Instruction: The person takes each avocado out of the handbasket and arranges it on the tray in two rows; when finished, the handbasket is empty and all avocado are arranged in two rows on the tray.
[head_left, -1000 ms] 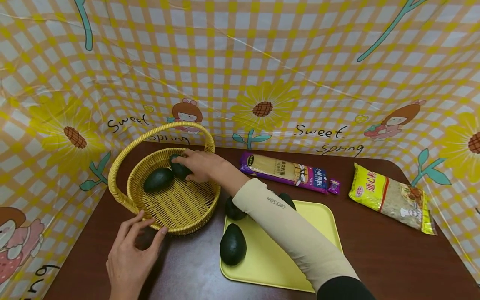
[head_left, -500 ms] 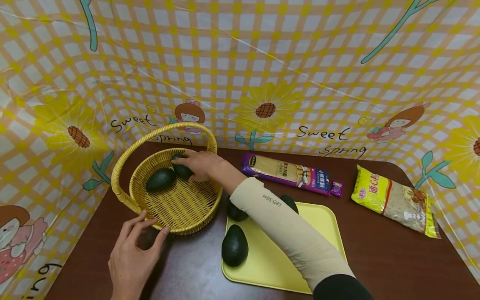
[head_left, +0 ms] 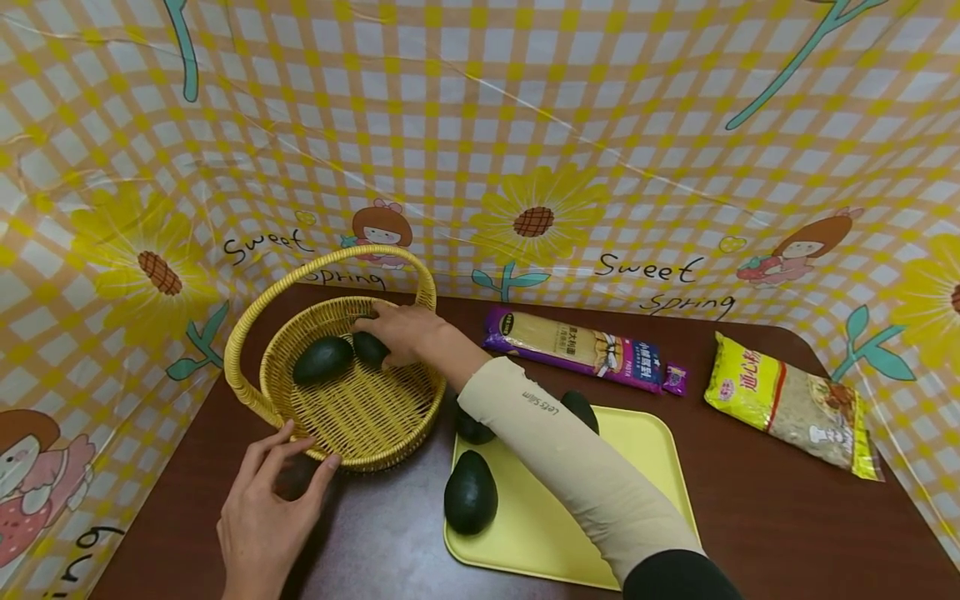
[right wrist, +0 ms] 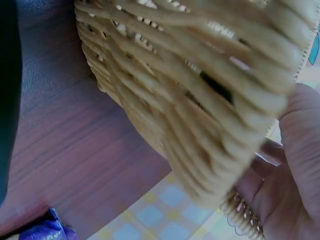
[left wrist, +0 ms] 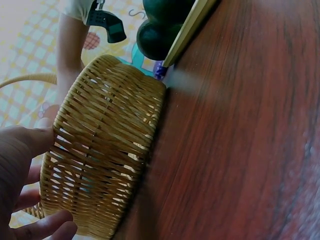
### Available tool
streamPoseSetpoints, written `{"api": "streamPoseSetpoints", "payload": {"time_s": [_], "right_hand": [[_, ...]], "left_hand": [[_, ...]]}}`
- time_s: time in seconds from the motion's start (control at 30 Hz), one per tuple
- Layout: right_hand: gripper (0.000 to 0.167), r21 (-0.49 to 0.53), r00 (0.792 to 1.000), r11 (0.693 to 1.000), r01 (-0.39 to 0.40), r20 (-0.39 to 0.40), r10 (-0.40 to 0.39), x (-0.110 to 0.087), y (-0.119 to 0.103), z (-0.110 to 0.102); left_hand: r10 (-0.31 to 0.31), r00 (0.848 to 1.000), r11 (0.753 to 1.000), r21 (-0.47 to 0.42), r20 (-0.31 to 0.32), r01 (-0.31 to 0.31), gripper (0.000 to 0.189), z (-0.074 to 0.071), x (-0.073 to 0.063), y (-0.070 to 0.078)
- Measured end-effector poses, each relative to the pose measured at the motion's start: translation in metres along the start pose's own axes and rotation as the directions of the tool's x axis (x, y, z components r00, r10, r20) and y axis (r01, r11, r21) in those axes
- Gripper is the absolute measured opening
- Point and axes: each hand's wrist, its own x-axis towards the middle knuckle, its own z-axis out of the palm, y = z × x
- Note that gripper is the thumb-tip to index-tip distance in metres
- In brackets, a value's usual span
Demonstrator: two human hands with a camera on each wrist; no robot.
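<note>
In the head view my right hand [head_left: 405, 333] reaches into the yellow wicker basket [head_left: 375, 457] and grips a dark green avocado [head_left: 367, 349] near its far side, partly covering it. A second avocado [head_left: 322, 361] lies beside it on the basket floor. My left hand [head_left: 266, 504] holds the near left rim, its thumb and fingers spread along it. The left wrist view has the thumb of my left hand [left wrist: 22, 155] at the rim of the basket [left wrist: 105, 135]. In the right wrist view the basket wall [right wrist: 190, 90] hides the avocado under my right hand [right wrist: 285, 190].
A yellow tray [head_left: 540, 550] right of the basket bears an avocado [head_left: 471, 493] in front and two more, partly behind my right sleeve. Behind it lie a purple pasta packet [head_left: 573, 346] and a yellow noodle bag [head_left: 791, 404]. The basket's handle [head_left: 247, 333] arches upright.
My right hand has settled slightly lower in the basket with the avocado, which now shows less. The left hand stays at the rim. The whole view has shifted a little.
</note>
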Motion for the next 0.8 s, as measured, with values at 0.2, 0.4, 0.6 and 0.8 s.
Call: {"api": "streamPoseSetpoints", "payload": {"time_s": [0.2, 0.4, 0.6, 0.8], "right_hand": [[0.082, 0.023, 1.000, 1.000, 0.003, 0.013, -0.003, -0.0002, 0.0005, 0.0022], [0.086, 0.001, 1.000, 1.000, 0.005, 0.013, -0.005, -0.0011, -0.0003, 0.0029], [0.089, -0.008, 0.999, 1.000, -0.006, 0.032, 0.006, -0.0020, -0.0006, 0.0034], [0.088, 0.029, 0.999, 1.000, -0.002, 0.050, 0.001, -0.0031, -0.0008, 0.0042]], "left_hand": [[0.014, 1.000, 1.000, -0.001, -0.005, -0.014, 0.037, 0.0005, 0.0001, 0.0010], [0.017, 1.000, 1.000, -0.005, -0.007, -0.017, 0.037, -0.0005, 0.0001, 0.0014], [0.012, 1.000, 1.000, -0.002, -0.001, -0.012, 0.037, -0.0007, 0.0000, 0.0015], [0.005, 1.000, 1.000, -0.002, 0.000, -0.005, 0.037, -0.0008, -0.0002, 0.0012]]}}
